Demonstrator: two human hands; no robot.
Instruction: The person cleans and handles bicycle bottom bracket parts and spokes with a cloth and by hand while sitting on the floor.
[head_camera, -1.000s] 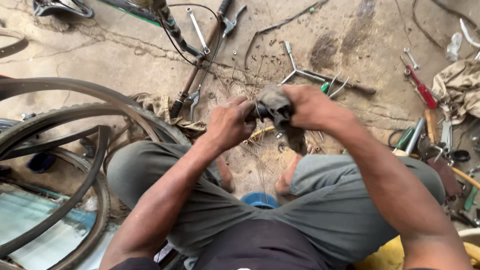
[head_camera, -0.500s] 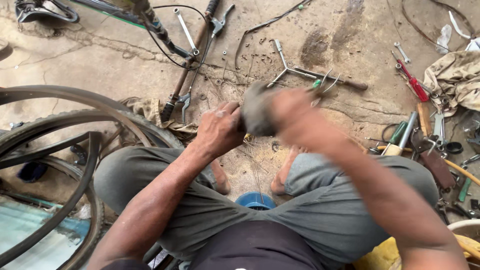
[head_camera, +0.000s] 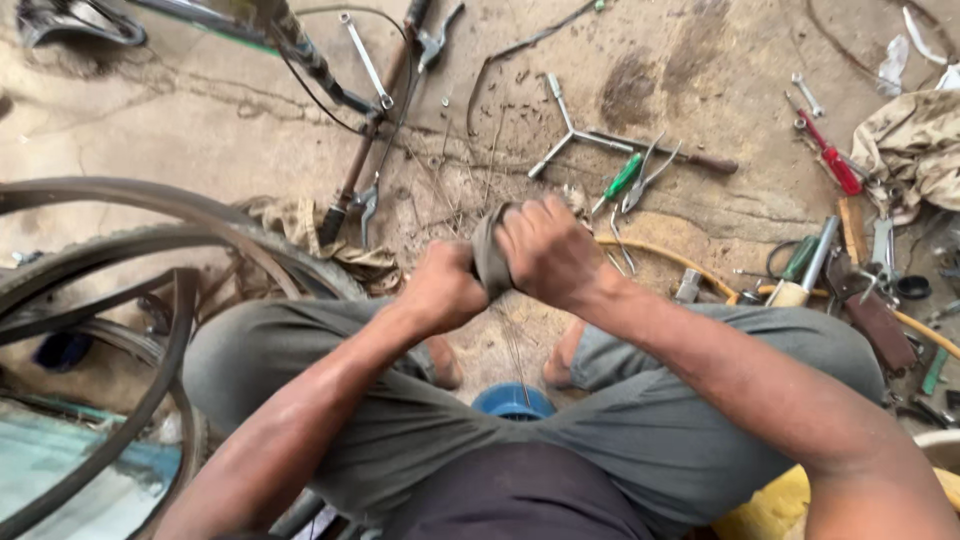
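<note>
Presently, the scene is set out as follows.

Left hand: the left hand is closed in a fist, its grip wrapped round the lower end of a dark rubber strip.
Right hand: the right hand is closed too, its grip clamped on the upper part of the same strip, just beside the left hand and a little higher.
Rubber strip: it is held between the two fists, in front of the knees and above the floor; only a short grey fold is seen between the fingers.
Posture: the person is seated low, grey trousers spread to both sides, bare feet set on the dusty floor.
Blue bowl: a blue bowl is seen between the feet, directly below the hands.
Tyres: black bicycle tyres are stacked at the left, near the left knee.
Three-armed wrench: a three-armed wrench is laid on the floor beyond the hands.
Green screwdriver: a green-handled screwdriver lies beside pliers, near the right hand.
Red screwdriver: a red-handled screwdriver is placed far right, next to a crumpled cloth.
Yellow hose: a yellow hose is curved across the floor behind the right forearm.
</note>
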